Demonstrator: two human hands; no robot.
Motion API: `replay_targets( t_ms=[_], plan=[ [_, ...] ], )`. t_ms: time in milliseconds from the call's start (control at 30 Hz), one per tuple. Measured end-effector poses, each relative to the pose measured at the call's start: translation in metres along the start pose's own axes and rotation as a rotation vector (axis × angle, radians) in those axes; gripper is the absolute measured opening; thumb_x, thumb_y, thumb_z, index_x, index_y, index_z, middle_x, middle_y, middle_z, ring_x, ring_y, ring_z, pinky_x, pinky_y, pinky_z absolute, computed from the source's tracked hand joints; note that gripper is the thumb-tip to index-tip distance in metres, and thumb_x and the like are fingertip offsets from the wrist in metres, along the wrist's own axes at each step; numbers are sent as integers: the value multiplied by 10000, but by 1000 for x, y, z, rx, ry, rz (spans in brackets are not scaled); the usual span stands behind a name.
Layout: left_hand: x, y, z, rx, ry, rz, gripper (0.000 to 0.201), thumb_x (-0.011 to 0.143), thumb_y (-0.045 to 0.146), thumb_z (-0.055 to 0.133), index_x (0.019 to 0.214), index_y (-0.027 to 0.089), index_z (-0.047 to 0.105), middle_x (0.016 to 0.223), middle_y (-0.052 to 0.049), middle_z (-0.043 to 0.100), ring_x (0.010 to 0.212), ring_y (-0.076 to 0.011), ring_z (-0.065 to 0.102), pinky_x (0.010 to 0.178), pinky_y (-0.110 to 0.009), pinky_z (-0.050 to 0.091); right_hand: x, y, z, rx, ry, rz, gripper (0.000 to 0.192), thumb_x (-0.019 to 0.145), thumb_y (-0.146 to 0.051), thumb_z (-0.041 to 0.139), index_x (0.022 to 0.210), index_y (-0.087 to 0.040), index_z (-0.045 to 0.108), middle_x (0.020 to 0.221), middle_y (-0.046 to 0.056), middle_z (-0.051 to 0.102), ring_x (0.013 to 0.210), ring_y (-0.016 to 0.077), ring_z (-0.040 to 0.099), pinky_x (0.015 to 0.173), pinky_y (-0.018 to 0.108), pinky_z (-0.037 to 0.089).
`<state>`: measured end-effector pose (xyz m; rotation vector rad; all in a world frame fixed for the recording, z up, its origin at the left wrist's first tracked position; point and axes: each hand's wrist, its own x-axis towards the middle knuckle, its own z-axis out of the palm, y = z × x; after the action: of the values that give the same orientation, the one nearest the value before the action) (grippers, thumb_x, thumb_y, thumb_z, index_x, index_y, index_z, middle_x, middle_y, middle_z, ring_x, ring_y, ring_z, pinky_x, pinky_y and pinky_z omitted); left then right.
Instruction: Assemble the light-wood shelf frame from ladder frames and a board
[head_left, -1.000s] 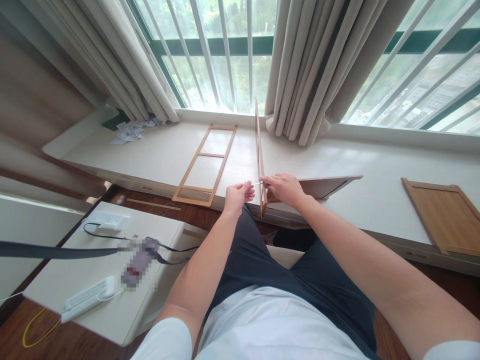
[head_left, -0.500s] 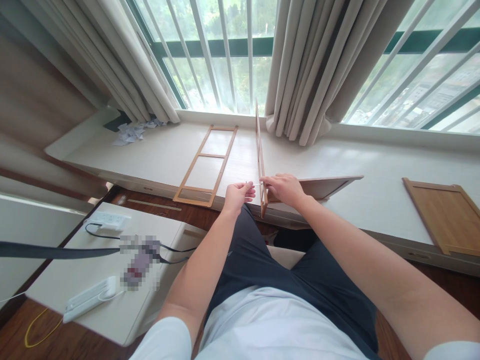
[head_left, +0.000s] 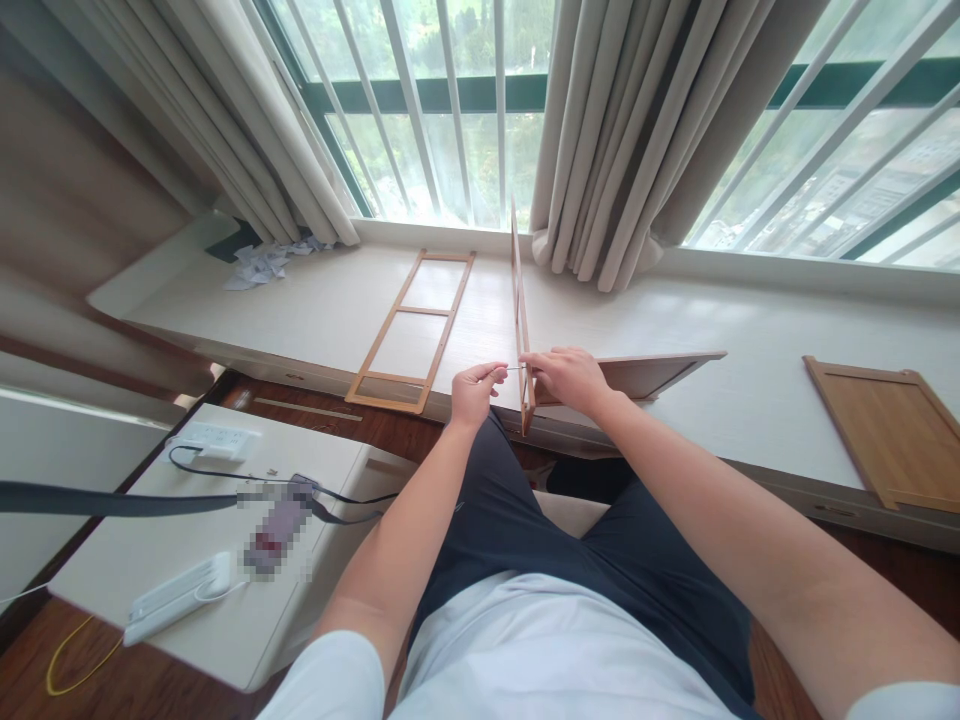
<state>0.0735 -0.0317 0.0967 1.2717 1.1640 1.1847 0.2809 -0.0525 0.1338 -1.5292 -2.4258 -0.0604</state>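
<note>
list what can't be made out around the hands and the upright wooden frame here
Head view only:
- Thin metal tool pinched by the left hand: too small to tell its type or tip.
- Joint on the upright frame: covered by the right hand.
- Panel behind that hand: near end hidden by hand and wrist.
- Item on the side table: blurred out.
- Wooden board at right: lower corner lost in edge distortion.

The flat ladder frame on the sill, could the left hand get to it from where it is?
Probably yes. The flat frame lies just left of the left hand, and the sill between them looks bare. But that hand is pinching a thin tool against the upright frame, so it would need to let go first.
</note>
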Motion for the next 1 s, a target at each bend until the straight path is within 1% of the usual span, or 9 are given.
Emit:
replay_targets(
  t_ms=[133, 267, 400, 567, 900, 1000],
  plan=[
    [1, -8, -2, 52, -3, 91, 291, 775, 410, 748, 955, 193, 821, 838, -60, 749, 743, -155, 638, 515, -225, 496, 0, 0, -1, 1, 4, -1, 317, 985, -225, 525, 1268, -286, 653, 1015, 35, 774, 906, 220, 634, 750, 315, 355],
    [0, -8, -3, 85, 5, 117, 262, 793, 398, 726, 958, 218, 820, 845, -46, 741, 741, -142, 625, 522, -211, 486, 0, -1, -1, -4, 7, -2, 317, 981, -226, 531, 1266, -290, 652, 1007, 30, 775, 899, 216, 634, 748, 319, 358],
    [-2, -7, -3, 80, -6, 84, 257, 791, 385, 711, 964, 226, 816, 850, -40, 739, 740, -131, 624, 537, -201, 479, 0, -1, -1, -6, 2, -3, 316, 979, -232, 535, 1266, -290, 652, 1022, 31, 775, 903, 216, 636, 750, 321, 366],
    [-1, -7, -4, 24, -29, 21, 307, 785, 401, 702, 986, 193, 807, 829, -50, 738, 682, -115, 607, 520, -195, 449, 0, 0, -1, 1, -6, 6, 326, 978, -235, 540, 1280, -291, 648, 1042, 39, 774, 924, 217, 641, 762, 317, 374],
    [-2, 1, -5, 40, -23, 22, 319, 778, 406, 712, 982, 178, 803, 839, -56, 740, 656, -111, 607, 502, -194, 441, 0, -2, -3, -1, 0, 4, 316, 975, -230, 545, 1266, -284, 656, 1021, 34, 775, 910, 217, 638, 756, 318, 373],
    [-3, 4, -6, 55, -15, -5, 328, 791, 415, 699, 987, 170, 795, 810, -54, 731, 658, -117, 616, 499, -192, 443, 0, -1, -3, 7, -4, 3, 315, 973, -231, 548, 1264, -282, 658, 1020, 40, 775, 914, 217, 636, 763, 316, 376]
  ],
)
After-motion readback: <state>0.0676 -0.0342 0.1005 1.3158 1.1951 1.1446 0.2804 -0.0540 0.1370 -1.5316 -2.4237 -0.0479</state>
